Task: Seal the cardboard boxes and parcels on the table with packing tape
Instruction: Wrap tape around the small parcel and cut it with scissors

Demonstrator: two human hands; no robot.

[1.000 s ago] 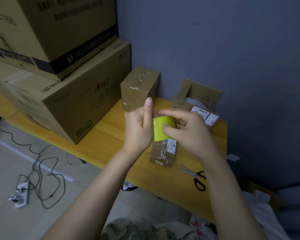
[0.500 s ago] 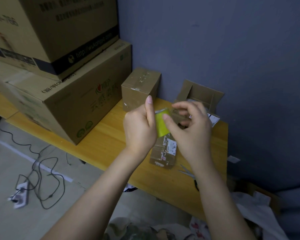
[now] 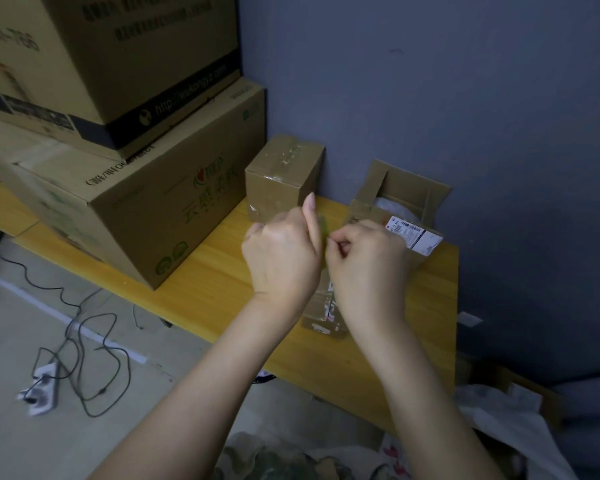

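Observation:
My left hand [image 3: 284, 254] grips a yellow-green tape roll [image 3: 323, 226], of which only a thin blurred edge shows between my hands. My right hand [image 3: 368, 265] is curled beside it, fingertips pinching at the roll's edge. Under my hands a flat brown parcel [image 3: 321, 311] with labels lies on the yellow wooden table [image 3: 205, 271]. A small taped cardboard box [image 3: 281, 178] stands against the wall behind my left hand. An open box [image 3: 402, 202] with raised flaps and a white shipping label sits behind my right hand.
Two large cardboard boxes [image 3: 125, 202] are stacked at the table's left. The grey wall [image 3: 465, 98] bounds the back. On the floor to the left lie a power strip [image 3: 39, 393] and black cables. White cloth [image 3: 499, 420] lies at the lower right.
The roll has turned edge-on and is mostly hidden now. My right hand has curled in and closed onto its edge. Both hands moved slightly away from me; the scissors are now hidden.

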